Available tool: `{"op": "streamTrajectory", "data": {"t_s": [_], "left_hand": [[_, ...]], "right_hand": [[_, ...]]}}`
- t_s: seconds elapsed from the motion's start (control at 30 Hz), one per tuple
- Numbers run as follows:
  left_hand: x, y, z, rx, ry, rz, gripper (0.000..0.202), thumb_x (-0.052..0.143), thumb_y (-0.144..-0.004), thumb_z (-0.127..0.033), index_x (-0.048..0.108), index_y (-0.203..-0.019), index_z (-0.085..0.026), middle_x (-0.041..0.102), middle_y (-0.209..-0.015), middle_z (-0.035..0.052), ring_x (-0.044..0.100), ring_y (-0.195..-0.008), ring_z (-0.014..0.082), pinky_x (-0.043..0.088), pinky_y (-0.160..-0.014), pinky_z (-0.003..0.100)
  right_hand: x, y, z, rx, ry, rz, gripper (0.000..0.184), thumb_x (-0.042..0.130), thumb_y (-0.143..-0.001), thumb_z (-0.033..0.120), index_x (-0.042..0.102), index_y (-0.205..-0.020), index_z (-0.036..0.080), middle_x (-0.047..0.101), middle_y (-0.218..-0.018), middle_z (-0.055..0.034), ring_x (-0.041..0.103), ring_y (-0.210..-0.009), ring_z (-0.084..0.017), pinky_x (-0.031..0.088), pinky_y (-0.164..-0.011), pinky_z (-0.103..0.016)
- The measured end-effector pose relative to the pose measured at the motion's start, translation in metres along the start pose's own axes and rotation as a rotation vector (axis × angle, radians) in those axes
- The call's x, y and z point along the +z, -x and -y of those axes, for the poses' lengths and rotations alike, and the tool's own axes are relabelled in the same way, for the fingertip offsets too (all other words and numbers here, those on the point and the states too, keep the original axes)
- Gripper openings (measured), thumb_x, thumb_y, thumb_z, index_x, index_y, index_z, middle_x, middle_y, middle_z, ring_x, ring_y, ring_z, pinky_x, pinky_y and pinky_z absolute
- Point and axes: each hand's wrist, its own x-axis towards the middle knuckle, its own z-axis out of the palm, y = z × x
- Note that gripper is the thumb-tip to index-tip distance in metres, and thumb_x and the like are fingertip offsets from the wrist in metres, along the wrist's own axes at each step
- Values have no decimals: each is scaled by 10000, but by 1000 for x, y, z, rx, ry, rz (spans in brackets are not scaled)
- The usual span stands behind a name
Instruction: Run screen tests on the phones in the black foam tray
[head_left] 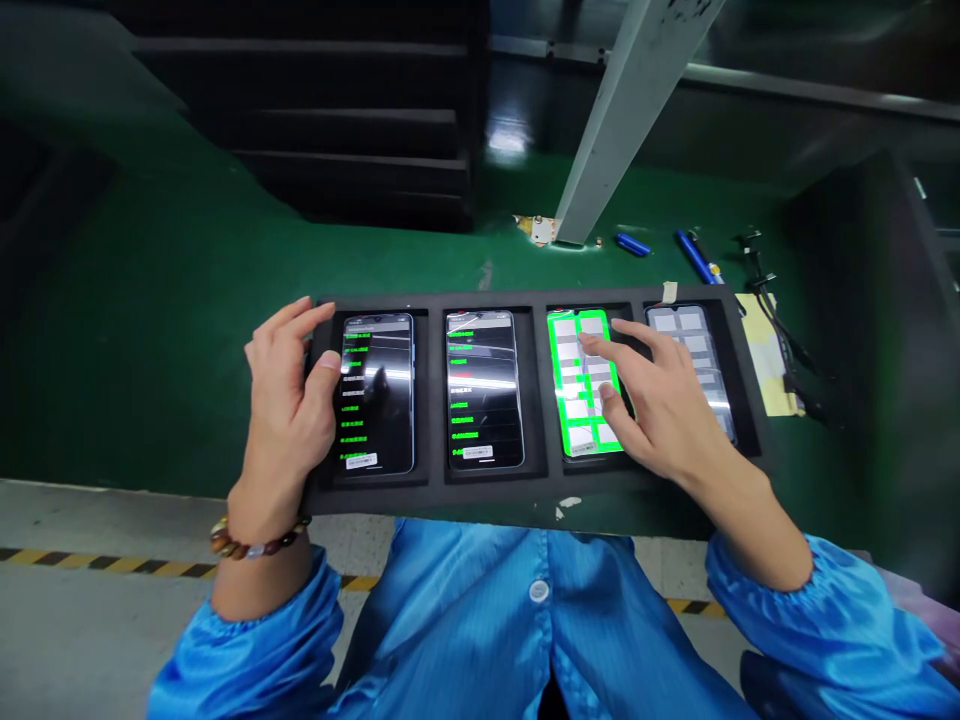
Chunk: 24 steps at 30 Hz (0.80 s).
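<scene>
A long black foam tray point(435, 390) lies along the table's front edge, with phones in its recesses. My left hand point(289, 400) rests on the tray's left end, thumb and index finger spread beside the leftmost phone point(382, 400). That phone and its neighbour, the second phone point(484, 390), show dark screens with lines of mostly green text. Over the third phone point(570, 400), my right hand point(660, 390) is open, an index fingertip at the screen. Its screen is bright green with pale grey blocks. Partly behind my right hand, the fourth phone point(694, 340) shows a grey block pattern.
A grey metal post point(615, 110) rises behind the tray. Near it lie a blue cap point(633, 244), a blue pen point(696, 258) and black cables point(776, 320) over yellowish paper point(769, 370). Stacked black trays point(375, 130) stand at the back left on the green table point(150, 330).
</scene>
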Motion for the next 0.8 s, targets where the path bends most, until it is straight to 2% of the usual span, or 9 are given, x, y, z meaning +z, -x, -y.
{"op": "streamTrajectory", "data": {"t_s": [0.13,0.23,0.33,0.4,0.53,0.63,0.8], "left_hand": [[0,0,1,2,10,1,498,492,-1099,-445,615,-1543,-255,610,-1593,153,488,-1572,349,349,-1295,612],[1,0,1,-10,13,9,507,499,-1101,-444,622,-1540,-222,594,-1602,181,490,-1568,356,348,-1296,611],[1,0,1,-23,17,15,512,502,-1103,-446,622,-1542,-211,582,-1614,187,490,-1564,352,354,-1297,608],[1,0,1,-32,17,18,514,500,-1103,-449,618,-1545,-214,575,-1621,185,483,-1569,347,359,-1299,609],[1,1,0,-28,12,16,510,497,-1103,-424,620,-1540,-191,578,-1614,204,489,-1562,363,356,-1294,637],[0,2,0,-27,19,2,499,511,-1094,-421,624,-1535,-216,584,-1611,194,491,-1562,367,362,-1293,651],[0,2,0,-25,25,-5,494,505,-1098,-427,626,-1534,-227,590,-1608,182,492,-1564,352,363,-1301,625]], "right_hand": [[-7,23,8,-92,3,24,547,497,-1050,228,499,-1598,238,748,-1399,-110,523,-1501,-376,417,-1154,-581],[-11,53,20,-158,18,30,588,503,-1019,175,492,-1606,201,763,-1372,-111,548,-1459,-352,416,-1150,-554],[-12,71,29,-156,35,30,602,501,-1003,158,502,-1605,160,759,-1390,-123,545,-1449,-348,405,-1156,-549],[-9,70,33,-139,35,15,568,496,-1005,153,529,-1572,159,759,-1394,-116,542,-1446,-346,406,-1151,-541],[3,45,39,-134,2,-11,518,508,-1011,152,541,-1528,166,736,-1455,-94,523,-1468,-345,412,-1159,-527],[7,33,40,-161,-15,-13,529,510,-1013,159,523,-1542,176,726,-1472,-99,525,-1476,-350,411,-1169,-544],[-8,52,21,-39,61,-36,487,483,-1046,188,555,-1527,212,762,-1396,-92,557,-1453,-362,430,-1099,-541]]}}
